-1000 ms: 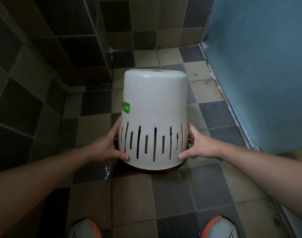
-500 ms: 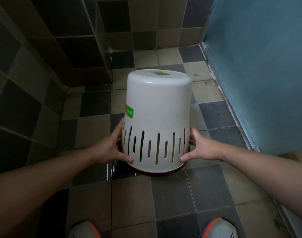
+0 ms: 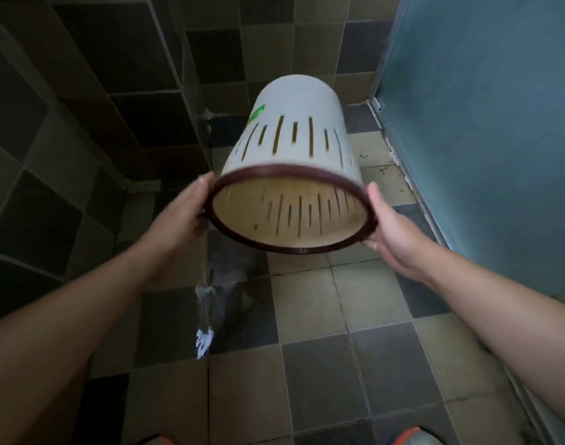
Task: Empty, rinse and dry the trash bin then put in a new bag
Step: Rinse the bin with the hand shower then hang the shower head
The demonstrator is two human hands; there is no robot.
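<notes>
While both hands, left hand [image 3: 184, 216] and right hand [image 3: 387, 232], grip its rim, the slotted trash bin [image 3: 294, 162] hangs tilted, probably draining rinse water [image 3: 205, 303].

Two bare forearms, no sleeves visible, lead to a left hand [image 3: 181, 216] and right hand [image 3: 390, 236] free of rings, watches or gloves. Orange-and-grey shoe toes show at seven o'clock [image 3: 155, 440] and five o'clock [image 3: 414, 436].
</notes>
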